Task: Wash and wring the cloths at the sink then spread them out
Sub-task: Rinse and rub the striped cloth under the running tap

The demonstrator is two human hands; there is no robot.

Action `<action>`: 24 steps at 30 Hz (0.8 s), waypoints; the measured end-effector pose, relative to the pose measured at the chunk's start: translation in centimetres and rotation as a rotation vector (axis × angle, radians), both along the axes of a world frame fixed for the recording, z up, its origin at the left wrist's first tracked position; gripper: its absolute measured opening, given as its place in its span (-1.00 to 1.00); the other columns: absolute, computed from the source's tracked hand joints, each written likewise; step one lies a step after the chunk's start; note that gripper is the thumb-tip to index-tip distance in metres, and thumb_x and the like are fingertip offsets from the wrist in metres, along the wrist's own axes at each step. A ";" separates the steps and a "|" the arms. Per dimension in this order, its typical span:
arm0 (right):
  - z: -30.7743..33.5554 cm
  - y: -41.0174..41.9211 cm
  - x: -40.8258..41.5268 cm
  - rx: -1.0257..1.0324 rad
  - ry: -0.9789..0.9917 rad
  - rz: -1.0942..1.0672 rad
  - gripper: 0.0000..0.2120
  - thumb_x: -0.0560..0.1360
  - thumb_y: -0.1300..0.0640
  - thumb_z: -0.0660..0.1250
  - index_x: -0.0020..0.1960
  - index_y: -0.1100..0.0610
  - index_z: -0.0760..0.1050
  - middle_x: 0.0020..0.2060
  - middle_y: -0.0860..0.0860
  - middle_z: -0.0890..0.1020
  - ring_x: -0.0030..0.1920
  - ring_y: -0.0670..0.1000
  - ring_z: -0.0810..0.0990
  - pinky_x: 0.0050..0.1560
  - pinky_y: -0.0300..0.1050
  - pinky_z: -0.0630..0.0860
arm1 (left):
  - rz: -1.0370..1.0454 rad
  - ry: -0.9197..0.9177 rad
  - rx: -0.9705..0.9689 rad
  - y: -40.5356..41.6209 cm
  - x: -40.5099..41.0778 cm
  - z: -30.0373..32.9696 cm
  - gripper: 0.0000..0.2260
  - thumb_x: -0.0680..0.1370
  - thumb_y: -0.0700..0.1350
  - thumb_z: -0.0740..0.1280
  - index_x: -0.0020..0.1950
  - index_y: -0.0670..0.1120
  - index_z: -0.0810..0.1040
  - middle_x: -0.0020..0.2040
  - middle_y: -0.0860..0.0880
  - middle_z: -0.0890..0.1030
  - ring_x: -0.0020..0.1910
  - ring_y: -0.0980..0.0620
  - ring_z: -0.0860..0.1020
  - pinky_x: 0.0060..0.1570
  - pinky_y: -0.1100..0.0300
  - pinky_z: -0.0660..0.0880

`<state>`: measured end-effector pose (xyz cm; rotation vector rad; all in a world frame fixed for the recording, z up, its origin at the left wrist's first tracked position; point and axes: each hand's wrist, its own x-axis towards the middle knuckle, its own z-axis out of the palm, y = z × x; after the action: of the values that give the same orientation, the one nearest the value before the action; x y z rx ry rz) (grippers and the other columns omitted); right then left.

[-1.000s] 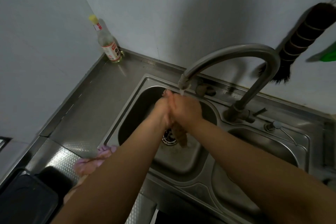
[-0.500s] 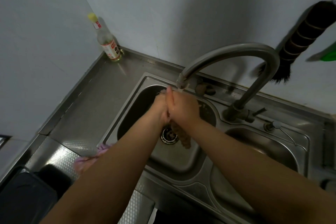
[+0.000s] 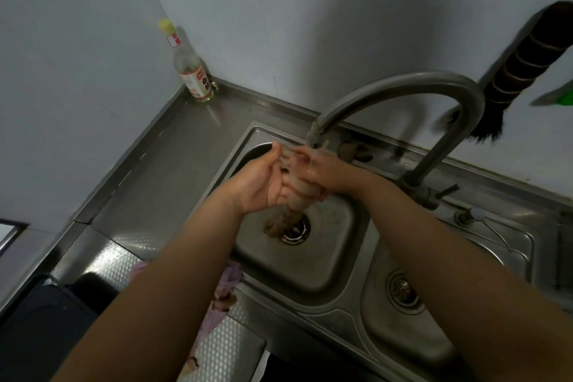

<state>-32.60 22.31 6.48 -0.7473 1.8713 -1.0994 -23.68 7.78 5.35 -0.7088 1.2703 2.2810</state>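
Standing over a stainless double sink (image 3: pixel 347 310), the person works at its left basin, both arms reaching in from below. The curved tap (image 3: pixel 403 87) arcs over so its spout ends just above the hands, which likely keeps the cloth in the water while it is rubbed. The left hand (image 3: pixel 257 183) and right hand (image 3: pixel 322 170) face each other, each clasping the wet brownish cloth (image 3: pixel 291 195) between them; its twisted tail hangs down toward the drain (image 3: pixel 296 231). Judged as mid-wash, wringing not yet finished. A 2nd, pink cloth (image 3: pixel 223 295) lies on the steel counter (image 3: pixel 161 170) at the basin's near left edge, partly hidden by the left forearm, probably waiting its turn. Grey walls meet in a corner, where 1 bottle (image 3: pixel 190 71) stands. A dark brush (image 3: pixel 521 71) hangs at right.
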 end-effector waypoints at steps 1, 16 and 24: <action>-0.3 -0.1 0.1 -0.025 0.074 0.081 -0.61 0.52 -0.01 0.33 0.29 0.07 0.36 0.00 -0.01 0.60 -0.06 -0.10 0.60 -0.05 -0.26 0.57 | -0.054 0.008 -0.025 -0.1 -0.2 0.4 -0.40 0.56 0.31 0.00 0.18 -0.12 0.57 0.01 -0.22 0.57 -0.14 -0.11 0.59 -0.08 0.07 0.52; -0.6 -1.0 -0.3 0.146 0.411 -0.372 -0.75 0.59 0.06 0.18 0.16 0.15 0.51 0.02 0.15 0.60 0.08 0.14 0.55 -0.02 -0.12 0.41 | -0.105 0.139 -0.630 0.4 1.1 -1.7 -0.68 0.59 0.10 0.28 -0.08 -0.12 0.64 -0.09 -0.17 0.68 -0.04 -0.12 0.65 0.15 -0.03 0.53; -1.3 -1.5 4.3 0.118 0.342 -0.422 -0.56 0.59 -0.16 0.08 -0.35 0.03 0.42 -0.34 0.03 0.56 -0.25 0.02 0.57 -0.20 -0.09 0.47 | 0.394 -0.131 -0.373 3.8 -1.7 -1.8 -0.70 0.65 0.02 0.18 0.15 -0.18 0.54 -0.16 -0.13 0.63 -0.17 -0.05 0.62 -0.15 0.07 0.54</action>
<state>-28.28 20.78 5.20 -0.5060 2.4419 -1.1543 -25.37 11.63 3.51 -1.3194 1.6292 2.2566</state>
